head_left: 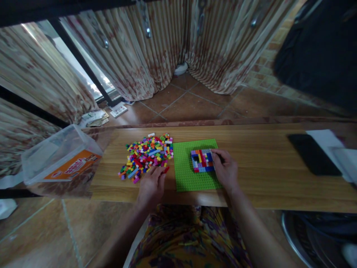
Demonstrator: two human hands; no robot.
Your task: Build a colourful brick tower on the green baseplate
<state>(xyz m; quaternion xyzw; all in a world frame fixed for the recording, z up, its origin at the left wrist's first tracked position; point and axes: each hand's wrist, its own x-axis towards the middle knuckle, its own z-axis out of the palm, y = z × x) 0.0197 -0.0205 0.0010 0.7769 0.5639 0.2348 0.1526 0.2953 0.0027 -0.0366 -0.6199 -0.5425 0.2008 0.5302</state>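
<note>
A green baseplate [182,175] lies on the wooden table, bearing a low block of multicoloured toy bricks [203,160]. At the right edge of that block is my right hand [226,169], its fingers closed together; whatever they pinch, if anything, is hidden. My left hand [153,183] pinches a small red brick [166,170] between thumb and fingers, just left of the baseplate. Beyond this hand spreads a loose pile of toy bricks [147,154] in many colours, next to the baseplate's left edge.
A clear plastic box [60,154] with an orange label stands at the table's left end. On the right lie a black flat object [314,154] and some white sheets [326,139]. Striped curtains [125,56] hang behind the table, and a dark bag-like shape [320,56] is at upper right.
</note>
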